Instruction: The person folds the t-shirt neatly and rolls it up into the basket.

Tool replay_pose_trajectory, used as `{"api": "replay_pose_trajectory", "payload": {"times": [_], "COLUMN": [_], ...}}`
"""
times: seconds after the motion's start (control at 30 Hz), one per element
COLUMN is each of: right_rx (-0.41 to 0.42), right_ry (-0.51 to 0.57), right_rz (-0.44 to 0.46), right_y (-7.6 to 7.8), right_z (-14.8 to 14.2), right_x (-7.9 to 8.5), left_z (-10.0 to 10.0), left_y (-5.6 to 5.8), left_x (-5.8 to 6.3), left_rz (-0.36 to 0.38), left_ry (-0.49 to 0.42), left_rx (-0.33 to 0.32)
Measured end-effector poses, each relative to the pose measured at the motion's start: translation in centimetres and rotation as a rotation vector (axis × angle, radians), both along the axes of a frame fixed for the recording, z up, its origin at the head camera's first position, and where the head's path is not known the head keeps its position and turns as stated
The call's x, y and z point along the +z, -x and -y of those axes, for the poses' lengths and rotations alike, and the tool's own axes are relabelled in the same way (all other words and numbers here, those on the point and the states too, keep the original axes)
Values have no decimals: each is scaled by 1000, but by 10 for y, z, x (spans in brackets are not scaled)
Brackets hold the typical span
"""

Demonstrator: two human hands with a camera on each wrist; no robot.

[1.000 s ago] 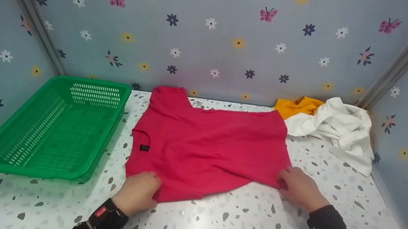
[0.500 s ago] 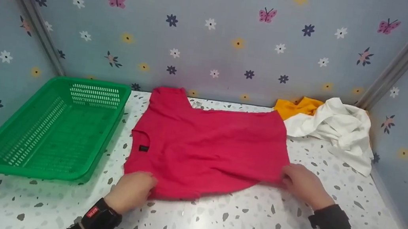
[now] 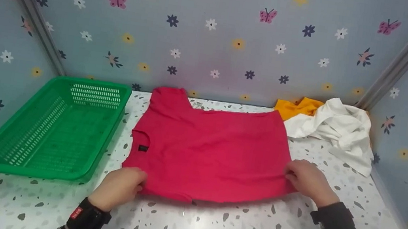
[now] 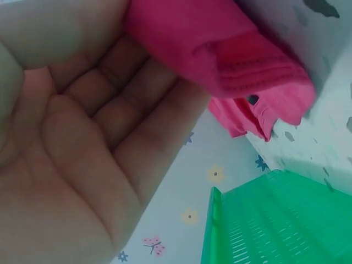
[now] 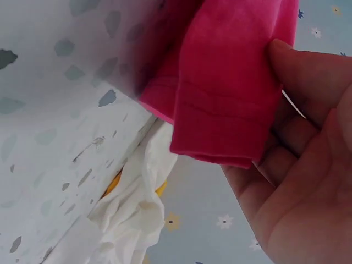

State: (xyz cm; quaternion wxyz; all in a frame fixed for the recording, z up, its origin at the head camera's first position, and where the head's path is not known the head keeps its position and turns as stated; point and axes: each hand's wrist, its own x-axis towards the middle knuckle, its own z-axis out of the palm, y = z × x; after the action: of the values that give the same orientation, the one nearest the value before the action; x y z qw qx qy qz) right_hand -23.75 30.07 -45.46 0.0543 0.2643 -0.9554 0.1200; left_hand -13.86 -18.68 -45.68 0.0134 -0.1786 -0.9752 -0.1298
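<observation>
A red T-shirt [image 3: 215, 148] lies spread on the speckled table, its neckline with a dark label facing left and its hem to the right. My left hand [image 3: 120, 187] pinches the near edge at the sleeve end; in the left wrist view the red cloth [image 4: 181, 49] runs between thumb and curled fingers. At the near hem corner my right hand [image 3: 310, 181] pinches the fabric. The right wrist view shows the stitched hem [image 5: 225, 121] held between thumb and fingers, lifted off the table. The near sleeve is partly hidden by my left hand.
To the left stands a green plastic basket [image 3: 83, 177] with slotted walls. A crumpled white cloth [image 3: 345, 130] and an orange cloth [image 3: 296, 107] lie at the back right. Patterned wall panels [image 3: 214, 44] close off the back and both sides.
My left hand has moved left and my right hand slightly right and up, both keeping hold of the T-shirt. Its near edge is drawn straighter, and the folds have smoothed out.
</observation>
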Motion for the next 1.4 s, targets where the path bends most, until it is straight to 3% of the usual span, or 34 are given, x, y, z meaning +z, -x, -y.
{"api": "replay_pose_trajectory", "payload": {"times": [0.33, 0.67, 0.97, 1.2, 1.4], "right_rx": [1, 21, -2, -8, -35], "right_ry": [-82, -48, -42, -94, -129], "right_rz": [104, 86, 39, 1, 2], "right_y": [-7, -16, -41, -59, -63], "right_z": [0, -2, -7, -16, -24], "right_x": [-20, -21, -10, -18, -30], "left_z": [-1, 5, 8, 16, 20], "left_y": [1, -1, -7, -13, -15], "left_x": [-12, -20, -17, -18, -20], "left_rz": [19, 50, 38, 33, 25], "left_ry": [-15, -32, -52, -64, -59], "left_rx": [-1, 18, -18, 11, 28]}}
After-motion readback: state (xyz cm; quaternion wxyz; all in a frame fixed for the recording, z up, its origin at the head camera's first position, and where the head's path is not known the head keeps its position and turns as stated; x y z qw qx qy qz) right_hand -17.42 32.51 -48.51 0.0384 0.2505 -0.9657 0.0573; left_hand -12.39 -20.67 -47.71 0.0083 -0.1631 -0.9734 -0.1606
